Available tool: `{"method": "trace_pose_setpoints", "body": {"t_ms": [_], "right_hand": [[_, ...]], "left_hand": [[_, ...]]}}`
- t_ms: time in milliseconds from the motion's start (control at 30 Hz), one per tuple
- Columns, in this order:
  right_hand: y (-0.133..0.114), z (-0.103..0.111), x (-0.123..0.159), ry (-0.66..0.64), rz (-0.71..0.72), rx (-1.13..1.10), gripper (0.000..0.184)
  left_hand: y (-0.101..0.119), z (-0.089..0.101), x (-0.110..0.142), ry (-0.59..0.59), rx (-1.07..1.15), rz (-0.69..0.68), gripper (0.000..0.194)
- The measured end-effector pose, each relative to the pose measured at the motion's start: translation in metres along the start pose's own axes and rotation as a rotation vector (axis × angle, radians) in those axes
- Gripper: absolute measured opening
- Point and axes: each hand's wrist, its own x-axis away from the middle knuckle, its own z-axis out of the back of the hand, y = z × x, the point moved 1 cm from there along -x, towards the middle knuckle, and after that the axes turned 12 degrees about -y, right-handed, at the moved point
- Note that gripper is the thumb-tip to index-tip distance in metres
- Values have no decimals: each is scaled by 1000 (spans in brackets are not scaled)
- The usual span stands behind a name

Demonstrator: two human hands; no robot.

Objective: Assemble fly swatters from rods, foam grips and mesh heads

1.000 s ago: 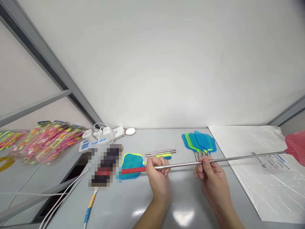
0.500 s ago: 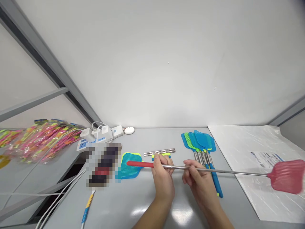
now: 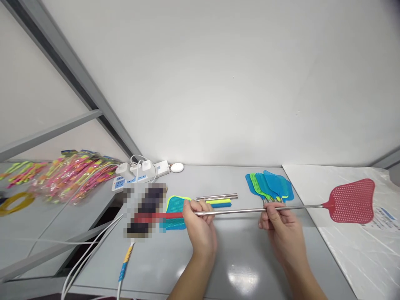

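Observation:
A red fly swatter [image 3: 351, 201] with a metal telescopic rod is held level across the view, its mesh head at the right. My left hand [image 3: 200, 225] is closed around the rod where it meets the red handle. Farther along, my right hand [image 3: 283, 227] pinches the rod between thumb and fingers. Behind my right hand lie several blue and green fly swatters [image 3: 271, 185] in a fanned pile. Beyond my left hand are loose metal rods [image 3: 218, 196] beside a yellow handle and a blue handle [image 3: 220, 204]. Teal and yellow swatter heads [image 3: 178, 204] lie partly hidden behind it.
At the left stands a white power strip [image 3: 137, 177] with chargers and cables, near a round white device [image 3: 177, 167]. A phone-like object [image 3: 150, 208] is blurred out. Bagged pink and yellow items [image 3: 81, 175] lie far left. White plastic packaging [image 3: 343, 250] covers the right side.
The swatter's head has moved left and up and turned flatter to view. My right hand has shifted right along the rod, widening the gap between my hands. The camera view has shifted left.

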Motion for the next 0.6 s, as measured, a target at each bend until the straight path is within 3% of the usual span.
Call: {"method": "trace_pose_setpoints", "body": {"t_ms": [133, 267, 467, 600], "right_hand": [[8, -28, 5, -187, -19, 128, 14], [12, -42, 5, -207, -44, 114, 14], [9, -33, 2, -287, -140, 77, 20], [0, -21, -3, -130, -125, -152, 22]], "left_hand": [[-18, -9, 15, -11, 45, 148, 43], [-27, -14, 25, -22, 36, 213, 46], [-11, -5, 9, -85, -55, 200, 45], [1, 11, -2, -61, -105, 132, 45]]}}
